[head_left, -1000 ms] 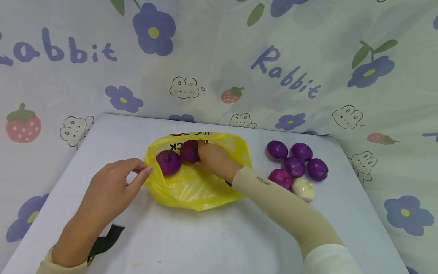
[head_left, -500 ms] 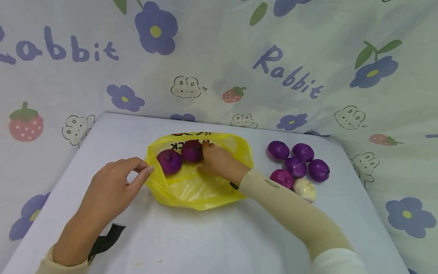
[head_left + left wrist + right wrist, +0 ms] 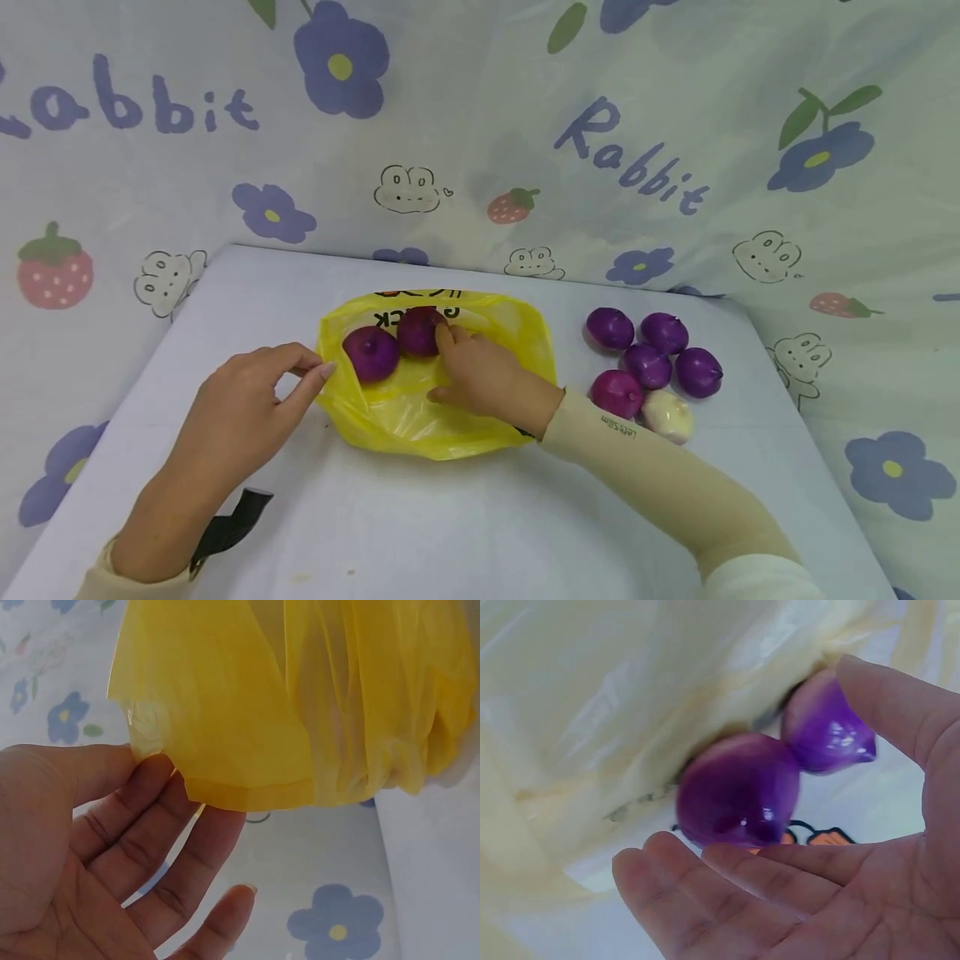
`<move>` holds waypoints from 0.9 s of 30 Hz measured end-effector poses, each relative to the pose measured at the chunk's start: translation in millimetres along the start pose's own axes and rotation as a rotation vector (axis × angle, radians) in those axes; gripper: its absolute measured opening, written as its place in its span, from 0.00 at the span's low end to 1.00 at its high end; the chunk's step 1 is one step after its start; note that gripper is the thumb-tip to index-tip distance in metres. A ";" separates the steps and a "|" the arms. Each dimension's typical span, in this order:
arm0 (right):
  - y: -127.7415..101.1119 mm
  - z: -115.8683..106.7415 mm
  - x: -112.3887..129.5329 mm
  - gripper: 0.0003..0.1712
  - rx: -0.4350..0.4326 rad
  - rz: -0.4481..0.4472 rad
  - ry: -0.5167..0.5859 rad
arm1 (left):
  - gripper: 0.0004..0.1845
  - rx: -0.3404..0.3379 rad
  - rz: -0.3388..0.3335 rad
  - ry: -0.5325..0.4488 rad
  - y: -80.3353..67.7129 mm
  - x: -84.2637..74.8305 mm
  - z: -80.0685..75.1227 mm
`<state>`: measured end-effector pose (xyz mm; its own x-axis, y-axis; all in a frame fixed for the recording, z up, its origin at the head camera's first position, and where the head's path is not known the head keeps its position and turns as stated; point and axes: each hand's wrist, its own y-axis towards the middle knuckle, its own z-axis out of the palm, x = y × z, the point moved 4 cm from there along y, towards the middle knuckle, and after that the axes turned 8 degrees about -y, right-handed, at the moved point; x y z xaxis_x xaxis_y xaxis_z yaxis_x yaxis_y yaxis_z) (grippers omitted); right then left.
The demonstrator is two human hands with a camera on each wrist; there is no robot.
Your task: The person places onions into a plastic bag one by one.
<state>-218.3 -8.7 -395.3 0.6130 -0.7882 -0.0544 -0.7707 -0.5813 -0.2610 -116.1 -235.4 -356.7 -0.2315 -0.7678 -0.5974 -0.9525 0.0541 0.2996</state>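
A yellow plastic bag (image 3: 420,417) lies open on the white table (image 3: 465,533). My left hand (image 3: 318,368) pinches the bag's left rim between thumb and forefinger; the left wrist view shows that yellow rim (image 3: 240,791) lying against my fingers (image 3: 161,825). Two purple onions (image 3: 371,353) (image 3: 418,331) sit side by side inside the bag. My right hand (image 3: 442,367) is inside the bag mouth, fingers relaxed and holding nothing, one fingertip beside the right onion. In the right wrist view both onions (image 3: 739,791) (image 3: 825,727) lie just beyond my open palm.
To the right of the bag lies a cluster of several purple onions (image 3: 647,363) and one white onion (image 3: 666,415). A black strap (image 3: 232,521) hangs by my left wrist. A printed cloth backdrop (image 3: 525,150) rises behind the table.
My right hand has let go of the second onion and drawn back toward the bag's mouth. The left hand keeps its pinch on the rim and has barely moved.
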 end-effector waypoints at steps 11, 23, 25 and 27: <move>-28.3 -15.3 4.9 0.54 -0.006 -0.058 -0.034 | 0.07 0.014 -0.020 0.004 0.0 1.5 1.5; -66.2 -21.5 -6.7 0.50 -0.043 -0.095 0.013 | 0.06 -0.007 -0.006 -0.009 -1.0 0.3 0.3; -72.7 -21.0 -9.1 0.50 -0.066 -0.101 0.042 | 0.05 -0.005 -0.007 -0.009 -1.2 -0.1 0.4; -79.5 -19.4 -11.6 0.50 -0.096 -0.113 0.064 | 0.05 0.003 -0.008 -0.010 -1.8 -0.2 1.3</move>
<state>-167.5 42.7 -355.3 0.6865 -0.7264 0.0329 -0.7125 -0.6810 -0.1687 -114.6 -234.6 -358.1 -0.2258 -0.7619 -0.6070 -0.9549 0.0497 0.2929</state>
